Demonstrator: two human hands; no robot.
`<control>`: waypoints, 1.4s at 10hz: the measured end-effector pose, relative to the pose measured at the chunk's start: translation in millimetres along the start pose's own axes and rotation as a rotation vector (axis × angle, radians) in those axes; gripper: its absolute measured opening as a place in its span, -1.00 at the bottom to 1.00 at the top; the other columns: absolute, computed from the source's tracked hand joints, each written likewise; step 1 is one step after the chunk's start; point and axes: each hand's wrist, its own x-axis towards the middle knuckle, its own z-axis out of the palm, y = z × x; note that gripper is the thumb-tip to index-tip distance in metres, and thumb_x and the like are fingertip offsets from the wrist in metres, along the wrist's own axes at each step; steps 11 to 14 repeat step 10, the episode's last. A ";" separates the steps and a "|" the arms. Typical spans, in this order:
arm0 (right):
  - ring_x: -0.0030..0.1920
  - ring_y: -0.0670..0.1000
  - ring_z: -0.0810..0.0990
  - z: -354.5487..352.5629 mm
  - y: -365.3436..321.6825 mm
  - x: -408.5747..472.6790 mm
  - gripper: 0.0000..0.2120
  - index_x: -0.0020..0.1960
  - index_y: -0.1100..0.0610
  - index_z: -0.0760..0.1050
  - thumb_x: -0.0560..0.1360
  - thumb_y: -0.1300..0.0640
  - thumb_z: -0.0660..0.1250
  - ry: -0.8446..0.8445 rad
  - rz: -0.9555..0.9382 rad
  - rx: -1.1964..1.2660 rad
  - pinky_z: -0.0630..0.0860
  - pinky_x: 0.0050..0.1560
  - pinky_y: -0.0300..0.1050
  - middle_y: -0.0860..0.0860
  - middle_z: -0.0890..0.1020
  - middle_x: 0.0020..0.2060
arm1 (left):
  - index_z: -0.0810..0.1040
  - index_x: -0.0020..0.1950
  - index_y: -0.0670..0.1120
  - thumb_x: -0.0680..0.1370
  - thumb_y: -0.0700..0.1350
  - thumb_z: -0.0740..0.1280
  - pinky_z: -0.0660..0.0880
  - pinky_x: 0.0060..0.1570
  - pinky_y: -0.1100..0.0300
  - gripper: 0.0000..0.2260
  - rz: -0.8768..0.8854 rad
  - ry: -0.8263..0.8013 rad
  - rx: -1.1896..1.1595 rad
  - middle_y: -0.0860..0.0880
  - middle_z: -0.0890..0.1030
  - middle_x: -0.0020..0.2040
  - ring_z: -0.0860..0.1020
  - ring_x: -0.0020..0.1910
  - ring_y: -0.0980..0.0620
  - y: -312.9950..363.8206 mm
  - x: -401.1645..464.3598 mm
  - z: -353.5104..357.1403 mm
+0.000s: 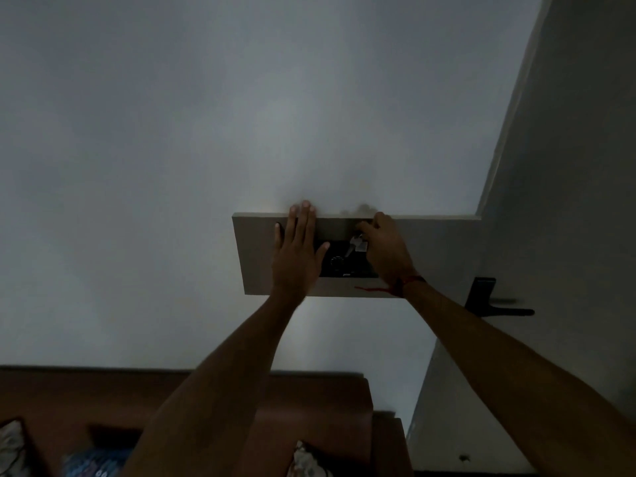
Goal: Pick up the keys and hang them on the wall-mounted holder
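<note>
A pale rectangular wall-mounted holder [258, 256] with a dark panel [339, 266] in its middle hangs on the white wall. My left hand [296, 253] lies flat against its left part, fingers spread and reaching over the top edge. My right hand [385, 249] is closed at the upper right of the dark panel, pinching the silver keys [356, 244], which dangle against the panel. Whether the keys are on a hook is hidden by my fingers. A red thread is tied around my right wrist.
A grey door or wall section stands to the right with a dark lever handle [495, 304]. Below is a brown wooden headboard [103, 394] with patterned cushions [306, 459] along the bottom edge. The room is dim.
</note>
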 end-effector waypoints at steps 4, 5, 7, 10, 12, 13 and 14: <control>-0.20 0.15 0.47 8.6 -2.9 -3.7 -0.83 -0.07 0.29 0.55 0.39 0.46 0.34 0.057 -0.057 -0.091 0.41 -0.42 -0.06 0.21 0.50 -0.18 | -0.04 0.71 -0.08 0.73 0.09 0.10 -0.02 0.66 -0.22 -0.38 0.007 0.124 0.028 -0.05 0.00 0.73 -0.02 0.72 -0.10 -9.4 3.8 34.8; -0.19 0.14 0.44 11.9 -2.9 -3.1 -0.85 -0.09 0.26 0.51 0.39 0.44 0.34 0.053 -0.009 -0.056 0.38 -0.37 -0.07 0.20 0.47 -0.16 | -0.04 0.71 -0.08 0.73 0.09 0.10 -0.04 0.66 -0.21 -0.39 0.009 0.155 0.022 -0.04 0.01 0.73 -0.01 0.72 -0.10 -9.7 4.4 40.8; -0.14 0.12 0.40 13.2 -13.3 -13.0 -0.76 -0.06 0.23 0.51 0.39 0.50 0.24 0.075 0.066 0.005 0.52 -0.32 0.06 0.15 0.40 -0.15 | -0.10 0.72 -0.04 0.73 0.07 0.03 0.02 0.67 -0.21 -0.40 0.011 0.169 0.079 0.00 -0.05 0.73 -0.03 0.72 -0.07 -10.3 1.7 42.3; -0.01 0.13 0.49 -12.2 -25.5 -16.3 -0.58 0.22 0.13 0.47 0.42 0.42 0.29 -0.062 0.101 -0.054 0.62 -0.18 -0.04 0.12 0.42 0.05 | -0.12 0.71 -0.05 0.75 0.14 -0.04 0.08 0.66 -0.25 -0.41 0.044 -0.007 0.086 -0.01 -0.09 0.74 -0.09 0.72 -0.05 -3.4 -4.1 -5.9; -0.01 0.13 0.49 -12.2 -25.5 -16.3 -0.58 0.22 0.13 0.47 0.42 0.42 0.29 -0.062 0.101 -0.054 0.62 -0.18 -0.04 0.12 0.42 0.05 | -0.12 0.71 -0.05 0.75 0.14 -0.04 0.08 0.66 -0.25 -0.41 0.044 -0.007 0.086 -0.01 -0.09 0.74 -0.09 0.72 -0.05 -3.4 -4.1 -5.9; -0.01 0.13 0.49 -12.2 -25.5 -16.3 -0.58 0.22 0.13 0.47 0.42 0.42 0.29 -0.062 0.101 -0.054 0.62 -0.18 -0.04 0.12 0.42 0.05 | -0.12 0.71 -0.05 0.75 0.14 -0.04 0.08 0.66 -0.25 -0.41 0.044 -0.007 0.086 -0.01 -0.09 0.74 -0.09 0.72 -0.05 -3.4 -4.1 -5.9; -0.01 0.13 0.49 -12.2 -25.5 -16.3 -0.58 0.22 0.13 0.47 0.42 0.42 0.29 -0.062 0.101 -0.054 0.62 -0.18 -0.04 0.12 0.42 0.05 | -0.12 0.71 -0.05 0.75 0.14 -0.04 0.08 0.66 -0.25 -0.41 0.044 -0.007 0.086 -0.01 -0.09 0.74 -0.09 0.72 -0.05 -3.4 -4.1 -5.9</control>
